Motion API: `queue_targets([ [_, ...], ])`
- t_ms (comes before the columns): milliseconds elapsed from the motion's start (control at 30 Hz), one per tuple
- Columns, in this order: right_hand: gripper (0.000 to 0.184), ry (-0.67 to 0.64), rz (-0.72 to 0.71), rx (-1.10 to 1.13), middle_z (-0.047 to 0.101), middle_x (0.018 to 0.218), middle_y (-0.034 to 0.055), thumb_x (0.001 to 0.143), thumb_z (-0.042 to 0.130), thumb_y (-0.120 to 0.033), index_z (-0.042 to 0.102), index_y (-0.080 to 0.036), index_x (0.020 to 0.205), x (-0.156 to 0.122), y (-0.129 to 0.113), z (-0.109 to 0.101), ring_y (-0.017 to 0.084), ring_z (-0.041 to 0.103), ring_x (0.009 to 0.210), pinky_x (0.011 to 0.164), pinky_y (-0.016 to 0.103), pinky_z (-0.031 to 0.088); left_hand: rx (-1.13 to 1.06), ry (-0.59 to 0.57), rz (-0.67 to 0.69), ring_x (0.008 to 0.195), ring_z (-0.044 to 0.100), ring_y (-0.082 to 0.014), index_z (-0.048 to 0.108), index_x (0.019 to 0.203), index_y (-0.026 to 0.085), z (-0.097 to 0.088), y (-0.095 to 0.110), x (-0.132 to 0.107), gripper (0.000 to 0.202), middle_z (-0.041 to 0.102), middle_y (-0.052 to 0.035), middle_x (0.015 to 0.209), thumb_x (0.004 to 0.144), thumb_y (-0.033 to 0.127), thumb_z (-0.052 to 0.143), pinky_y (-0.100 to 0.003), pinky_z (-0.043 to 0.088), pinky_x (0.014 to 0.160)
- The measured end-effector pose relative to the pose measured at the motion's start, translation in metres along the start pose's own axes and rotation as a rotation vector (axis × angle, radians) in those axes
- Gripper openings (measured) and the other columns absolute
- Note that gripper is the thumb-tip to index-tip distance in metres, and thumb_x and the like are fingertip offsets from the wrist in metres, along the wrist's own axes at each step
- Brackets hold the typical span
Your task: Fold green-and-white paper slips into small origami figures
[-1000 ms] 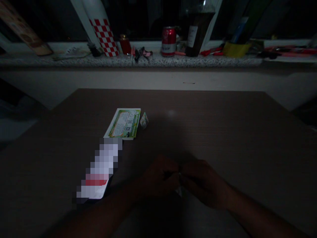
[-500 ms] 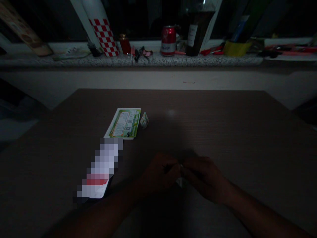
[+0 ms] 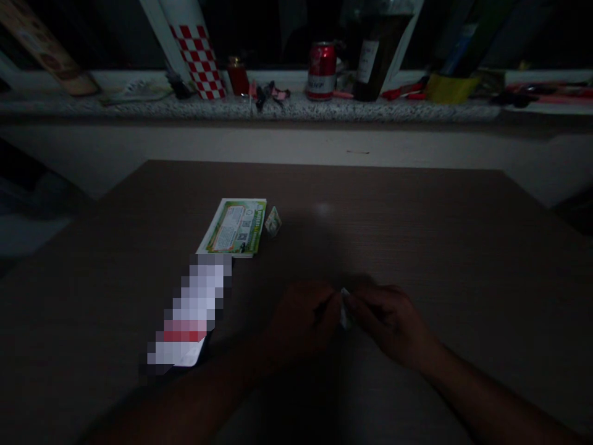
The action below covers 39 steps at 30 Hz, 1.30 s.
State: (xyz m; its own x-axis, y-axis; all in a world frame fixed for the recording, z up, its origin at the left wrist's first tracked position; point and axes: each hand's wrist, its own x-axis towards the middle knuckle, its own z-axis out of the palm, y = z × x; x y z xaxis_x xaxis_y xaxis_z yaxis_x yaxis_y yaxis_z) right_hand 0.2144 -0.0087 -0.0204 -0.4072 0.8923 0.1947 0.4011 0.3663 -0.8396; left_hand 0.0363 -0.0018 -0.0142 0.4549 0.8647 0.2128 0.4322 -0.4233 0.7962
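Between my two hands, over the middle of the dim table (image 3: 417, 235), is a small pale folded piece of paper (image 3: 344, 312). My left hand (image 3: 306, 315) pinches its left side, thumb and fingers pressed together. From the right, my right hand (image 3: 389, 318) grips the same paper with its fingertips. Most of the paper is hidden by the fingers and the dark. Farther off stands a small folded paper piece (image 3: 273, 222) with a green and white print, beside a green printed booklet (image 3: 235, 227) lying flat.
A lit phone (image 3: 192, 309), its screen blurred out, lies left of my left forearm. On the granite sill (image 3: 287, 111) behind the table stand a red can (image 3: 321, 71), a dark bottle (image 3: 368, 65), a red-and-white checkered bottle (image 3: 199, 59) and a small red jar (image 3: 238, 77).
The paper between my fingertips now shows more of its pale surface and stands more upright. My right hand has shifted slightly right and up. The whole view has moved a little.
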Motion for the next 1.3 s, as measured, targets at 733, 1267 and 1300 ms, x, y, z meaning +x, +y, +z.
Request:
queue_targets([
  [733,0.029,0.0,0.141,0.391,0.042,0.058,-0.0042,0.09,0.056,-0.037,0.056,-0.016,0.07,-0.004,0.01,0.004,0.008,0.036,0.051,0.045,0.02,0.029,-0.348,-0.142,-0.088,0.053,0.034,-0.0078,0.042,0.061,0.016,-0.004,-0.007,-0.003,0.032,0.036,0.0048,0.058,0.091,0.029,0.041,-0.021,0.025,0.05],
  [1267,0.035,-0.099,0.127,0.558,0.043,0.055,-0.0042,0.089,0.058,-0.038,0.055,-0.016,0.063,-0.006,0.01,-0.001,0.008,0.036,0.051,0.048,0.021,0.031,-0.429,-0.273,-0.035,0.065,0.043,-0.0104,0.052,0.075,0.015,-0.009,-0.005,-0.002,0.024,0.045,0.0026,0.07,0.094,0.028,0.046,-0.022,0.033,0.06],
  [1300,0.035,-0.103,0.147,0.593,0.042,0.055,-0.0044,0.089,0.058,-0.039,0.055,-0.016,0.062,-0.007,0.011,-0.001,0.008,0.036,0.051,0.048,0.021,0.03,-0.433,-0.29,-0.034,0.066,0.043,-0.0107,0.052,0.075,0.015,-0.009,-0.006,-0.002,0.025,0.045,0.0024,0.07,0.094,0.029,0.045,-0.022,0.034,0.061],
])
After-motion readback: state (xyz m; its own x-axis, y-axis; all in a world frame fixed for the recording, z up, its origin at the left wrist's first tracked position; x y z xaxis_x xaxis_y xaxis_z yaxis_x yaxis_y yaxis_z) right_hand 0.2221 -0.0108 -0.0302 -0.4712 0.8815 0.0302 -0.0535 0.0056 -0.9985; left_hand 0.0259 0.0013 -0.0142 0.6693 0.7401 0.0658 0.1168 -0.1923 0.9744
